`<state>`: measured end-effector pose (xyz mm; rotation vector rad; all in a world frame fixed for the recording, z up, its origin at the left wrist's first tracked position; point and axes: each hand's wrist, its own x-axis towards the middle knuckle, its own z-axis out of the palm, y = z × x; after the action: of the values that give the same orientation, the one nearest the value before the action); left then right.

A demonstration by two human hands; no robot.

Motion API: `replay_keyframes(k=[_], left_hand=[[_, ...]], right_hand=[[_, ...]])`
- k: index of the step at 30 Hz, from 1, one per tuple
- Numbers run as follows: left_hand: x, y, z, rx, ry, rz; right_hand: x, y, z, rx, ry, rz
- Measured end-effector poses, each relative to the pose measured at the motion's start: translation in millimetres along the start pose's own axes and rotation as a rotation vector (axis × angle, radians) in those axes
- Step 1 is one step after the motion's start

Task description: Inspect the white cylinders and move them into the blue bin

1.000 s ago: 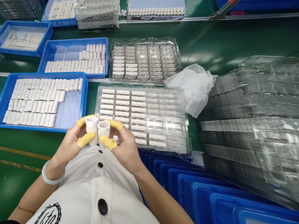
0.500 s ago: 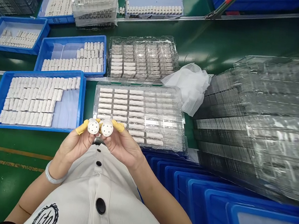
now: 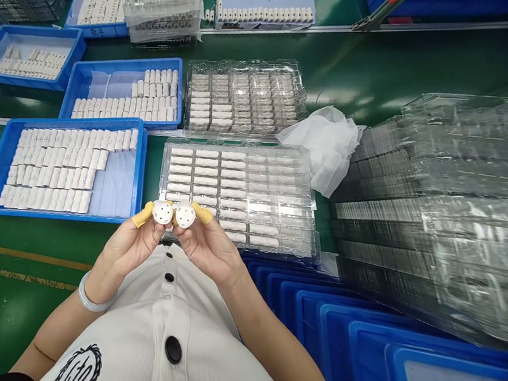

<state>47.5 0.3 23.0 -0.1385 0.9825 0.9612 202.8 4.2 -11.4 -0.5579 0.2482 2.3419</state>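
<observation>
My left hand (image 3: 134,244) pinches a white cylindrical part (image 3: 162,212) whose round end, dotted with small dark holes, faces me. Close beside it, my right hand (image 3: 208,246) grips a second white cylindrical part (image 3: 185,214) with the same kind of holed end. Yellow finger covers sit on fingers of both hands. The two parts are side by side in front of my shirt. Just beyond them lies a clear plastic tray (image 3: 294,238) with rows of white parts. To its left, a blue bin (image 3: 139,171) holds more white parts in rows.
Another clear tray (image 3: 246,98) and a blue bin (image 3: 125,66) stand farther back. Crumpled white sheeting (image 3: 325,147) lies right of the trays. Tall stacks of clear trays (image 3: 452,219) rise at the right, above nested blue bins (image 3: 357,331).
The view has shifted slightly. Both hands still hold the two white parts side by side, with their holed ends turned a little.
</observation>
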Motion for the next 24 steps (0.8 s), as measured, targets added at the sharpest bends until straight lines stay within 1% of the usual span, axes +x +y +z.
replay_keyframes(k=[4,11,14,16,19,22,24], left_hand=[[-0.8,-0.2,-1.2,-0.014,-0.005,-0.01],[-2.4,-1.2,-2.2,-0.004,-0.007,0.003],[-2.3,-2.6,-4.0,0.027,-0.033,0.001],[-2.2,-4.0,-5.9,0.073,-0.079,0.008],[-3.4,-4.9,-9.2,0.167,-0.159,0.072],[-5.9,-3.0,-12.4,0.253,-0.197,0.162],[-7.1,-1.3,-14.1,0.292,-0.222,0.192]], right_hand=[[0.2,1.2,1.6,-0.025,0.016,-0.005],[0.6,3.7,1.5,0.027,0.012,-0.027],[-0.4,5.9,3.7,-0.027,0.018,-0.041],[-2.3,8.3,7.2,-0.098,0.021,-0.079],[-6.8,11.9,12.2,-0.17,0.035,-0.154],[-12.0,13.1,13.4,-0.233,0.059,-0.2],[-14.5,12.9,13.0,-0.32,0.061,-0.238]])
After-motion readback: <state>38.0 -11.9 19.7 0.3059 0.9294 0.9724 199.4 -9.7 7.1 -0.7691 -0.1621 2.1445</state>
